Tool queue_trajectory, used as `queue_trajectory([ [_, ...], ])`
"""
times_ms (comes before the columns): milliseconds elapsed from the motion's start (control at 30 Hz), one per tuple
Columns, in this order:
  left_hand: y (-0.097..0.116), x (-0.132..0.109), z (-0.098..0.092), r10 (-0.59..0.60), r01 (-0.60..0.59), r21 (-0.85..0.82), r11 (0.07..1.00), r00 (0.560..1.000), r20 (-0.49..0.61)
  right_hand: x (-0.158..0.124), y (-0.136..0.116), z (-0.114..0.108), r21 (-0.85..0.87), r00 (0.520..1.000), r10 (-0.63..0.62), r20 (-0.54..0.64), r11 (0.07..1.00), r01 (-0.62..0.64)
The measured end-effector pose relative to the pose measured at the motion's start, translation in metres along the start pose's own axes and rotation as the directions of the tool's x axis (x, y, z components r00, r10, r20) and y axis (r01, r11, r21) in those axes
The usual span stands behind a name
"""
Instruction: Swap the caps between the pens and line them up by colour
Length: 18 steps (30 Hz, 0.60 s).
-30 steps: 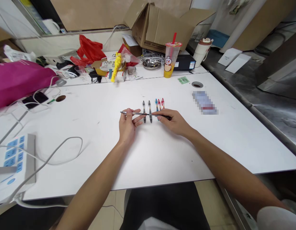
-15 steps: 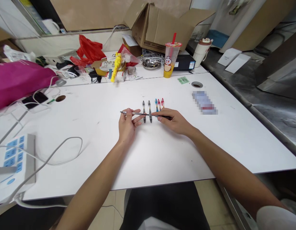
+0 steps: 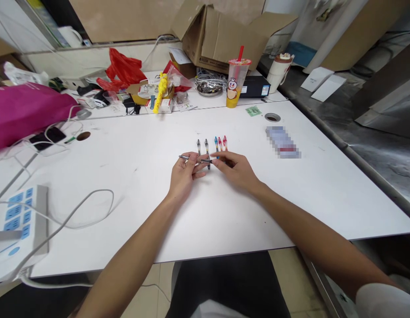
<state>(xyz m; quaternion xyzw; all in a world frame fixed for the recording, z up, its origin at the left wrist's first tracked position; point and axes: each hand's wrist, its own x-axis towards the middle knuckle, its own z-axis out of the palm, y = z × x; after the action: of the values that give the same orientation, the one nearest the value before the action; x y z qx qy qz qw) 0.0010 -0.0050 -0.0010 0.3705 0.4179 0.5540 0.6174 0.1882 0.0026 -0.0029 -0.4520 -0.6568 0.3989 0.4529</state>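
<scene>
My left hand (image 3: 184, 173) pinches a slim, clear-and-dark pen (image 3: 205, 160) between thumb and fingers, its thin tip sticking out to the left. My right hand (image 3: 237, 170) grips the pen's dark right end with thumb and fingertips. Whether the pen is in one piece or in parts is hard to make out. Just behind the hands lie two grey-black pens (image 3: 199, 145), partly covered by my left fingers. To their right, a blue pen (image 3: 216, 142) and two red-pink pens (image 3: 225, 141) lie side by side, their lower ends hidden by my right hand.
On the white table (image 3: 125, 212) stands a drink cup (image 3: 236, 84) with a red straw. A blurred-out flat item (image 3: 283, 142) lies at right. A white power strip (image 3: 26, 216) with a looping cable is at left, a magenta bag (image 3: 29, 110) beyond it.
My hands have drawn closer together. The left has shifted right with the pen, and the long stretch of it between the hands now looks shorter. The pens on the table have stayed put.
</scene>
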Motion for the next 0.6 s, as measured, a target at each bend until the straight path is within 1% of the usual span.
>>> queue_trajectory([
  [67, 0.0017, -0.0006, 0.0009, 0.016, -0.017, -0.008, 1.0, 0.999, -0.037, 0.0008, -0.0017, -0.0034, 0.005, 0.999, -0.023, 0.033, 1.0, 0.023],
  [133, 0.0029, -0.001, 0.0015, 0.023, -0.023, -0.007, 1.0, 0.997, -0.067, 0.0019, -0.0029, -0.0066, -0.025, 0.997, 0.014, 0.074, 1.0, -0.012],
  [200, 0.0034, -0.0013, 0.0019, 0.023, -0.022, 0.006, 1.0, 0.998, -0.066, 0.0027, -0.0031, -0.0084, -0.04, 0.994, 0.041, 0.1, 0.998, -0.038],
  [333, 0.0034, -0.0008, 0.0015, 0.038, -0.037, 0.017, 0.999, 0.997, -0.063, 0.0033, -0.0018, -0.0081, 0.019, 0.993, -0.007, 0.116, 1.0, 0.005],
  [600, -0.0004, 0.0031, -0.0021, 0.084, -0.083, 0.021, 0.996, 0.992, -0.089, 0.004, -0.0023, -0.0083, -0.07, 0.987, 0.101, 0.125, 0.993, -0.093],
])
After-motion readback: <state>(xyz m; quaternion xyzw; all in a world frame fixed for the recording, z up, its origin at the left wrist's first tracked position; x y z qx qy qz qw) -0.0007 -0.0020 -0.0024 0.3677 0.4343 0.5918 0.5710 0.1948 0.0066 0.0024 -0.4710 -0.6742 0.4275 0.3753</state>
